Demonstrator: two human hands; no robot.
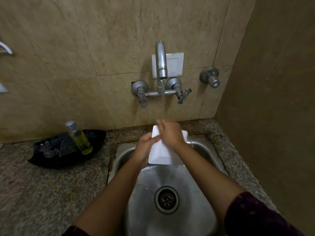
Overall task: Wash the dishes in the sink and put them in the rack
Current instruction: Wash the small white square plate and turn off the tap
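White square plate (162,153) held tilted over the back of the steel sink (144,210), under water running from the wall tap (161,62). Left hand (146,147) closed on the plate's left edge, thumb on top; right hand (169,133) laid open and flat across the upper face, fingers spread, gripping nothing, apparently rubbing. Rinsing or scrubbing stage, by the look of it, with racking not yet done. Basin otherwise bare around the drain (166,199), so possibly the last dish, though the plate may hide something behind it. To the left on the speckled counter (51,184), well apart from the sink, a dark tray (68,150) carrying a bottle of yellow liquid (79,137). No rack clearly visible; only a blurred metal fitting (6,49) at the left wall edge. Next move likely calling for a firm two-handed hold on the wet, slippery plate, a shake to drain, then a carry out of frame to wherever the rack stands.
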